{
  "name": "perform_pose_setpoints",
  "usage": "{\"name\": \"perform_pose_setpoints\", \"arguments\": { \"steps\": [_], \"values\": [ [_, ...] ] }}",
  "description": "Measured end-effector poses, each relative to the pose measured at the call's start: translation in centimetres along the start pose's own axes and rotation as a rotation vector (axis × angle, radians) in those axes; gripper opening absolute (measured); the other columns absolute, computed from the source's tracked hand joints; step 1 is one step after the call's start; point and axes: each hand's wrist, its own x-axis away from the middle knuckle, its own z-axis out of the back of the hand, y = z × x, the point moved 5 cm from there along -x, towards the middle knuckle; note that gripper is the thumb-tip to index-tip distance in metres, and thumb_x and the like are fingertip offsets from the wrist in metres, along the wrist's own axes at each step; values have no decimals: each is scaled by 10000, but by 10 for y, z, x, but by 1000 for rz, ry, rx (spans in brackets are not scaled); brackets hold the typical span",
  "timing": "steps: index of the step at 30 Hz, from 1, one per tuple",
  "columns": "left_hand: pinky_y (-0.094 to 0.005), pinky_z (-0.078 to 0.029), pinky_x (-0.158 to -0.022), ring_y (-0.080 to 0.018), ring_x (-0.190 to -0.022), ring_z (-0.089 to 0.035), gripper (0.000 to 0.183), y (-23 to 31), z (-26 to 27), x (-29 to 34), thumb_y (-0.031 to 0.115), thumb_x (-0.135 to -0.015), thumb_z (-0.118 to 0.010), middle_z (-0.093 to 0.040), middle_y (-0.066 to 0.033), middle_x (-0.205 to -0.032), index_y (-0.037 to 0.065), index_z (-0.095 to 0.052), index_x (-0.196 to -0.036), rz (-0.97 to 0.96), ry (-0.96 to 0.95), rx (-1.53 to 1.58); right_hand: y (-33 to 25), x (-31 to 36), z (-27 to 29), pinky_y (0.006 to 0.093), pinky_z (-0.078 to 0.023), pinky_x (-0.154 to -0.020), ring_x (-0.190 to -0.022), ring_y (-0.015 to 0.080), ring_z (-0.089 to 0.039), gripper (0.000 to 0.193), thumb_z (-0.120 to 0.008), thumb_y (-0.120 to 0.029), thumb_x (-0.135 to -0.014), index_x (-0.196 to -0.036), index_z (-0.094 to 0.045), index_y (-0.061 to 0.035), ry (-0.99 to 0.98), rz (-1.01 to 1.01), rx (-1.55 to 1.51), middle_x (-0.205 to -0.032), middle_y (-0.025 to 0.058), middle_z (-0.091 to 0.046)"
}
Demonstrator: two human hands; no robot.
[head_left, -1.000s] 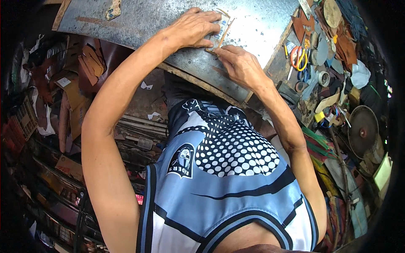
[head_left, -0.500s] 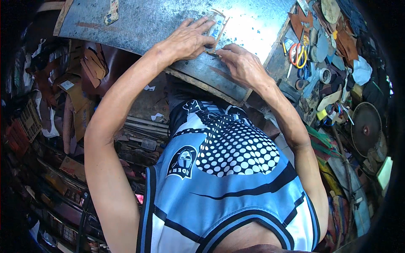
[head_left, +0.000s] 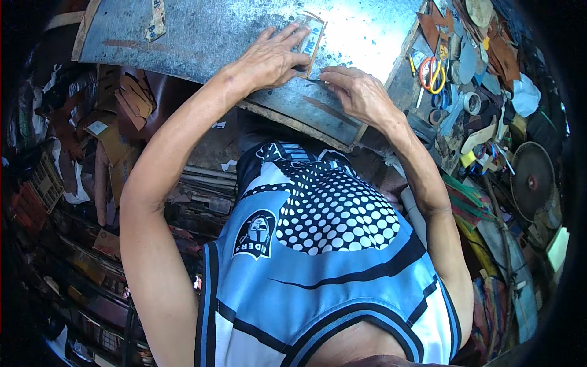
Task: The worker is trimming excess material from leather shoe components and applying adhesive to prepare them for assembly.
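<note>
A: What step is in hand?
B: Reads as pin-and-work: left holds the piece down, right works its near corner.
A: Left side first.
B: Left hand lies palm down, fingers spread over the pale strip, pressing by the look of it, not gripping.
A: Where's the strip?
B: On the metal table, between the hands. Thin brown piece shows along its right side; probably runs underneath, can't confirm.
A: Right?
B: Right hand is just beside the near corner, fingers bunched. Tips are small and glare-washed, so can't tell if they grip anything.
A: Next move calls for?
B: My judgement: firm pressure from the left, a steady right along the edge, left thumb kept clear.
A: Surface?
B: Scuffed, dark-specked metal. A second pale strip lies far left, well apart from the hands; brown streak below it.
A: Room?
B: Left: cardboard box, then brown sheets. Right of the table: brown scraps, orange-and-yellow scissors, tape roll, white bag, round fan-like disc. Cluttered.
</note>
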Motion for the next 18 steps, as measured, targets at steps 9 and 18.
{"name": "perform_pose_setpoints", "arguments": {
  "steps": [9,18],
  "values": [
    [-556,-232,-1180,-286,-1462,-257,302,8,-19,-27,120,-879,-642,-314,-95,-1568,200,-674,-1168,-36,-92,27,12,30,20,392,-542,-832,-926,305,-680,291,-605,-94,-825,-1096,-692,-32,-322,-116,-55,-1040,155,-705],
    [-514,-318,-1128,-319,-1379,-404,341,33,-34,-29,155,-911,-619,-482,-136,-1448,64,-619,-1239,-129,267,118,37,69,14,444,-541,-786,-901,352,-697,535,-714,-393,-838,-1153,-649,35,292,-708,-224,-992,248,-695]
  ]
}}
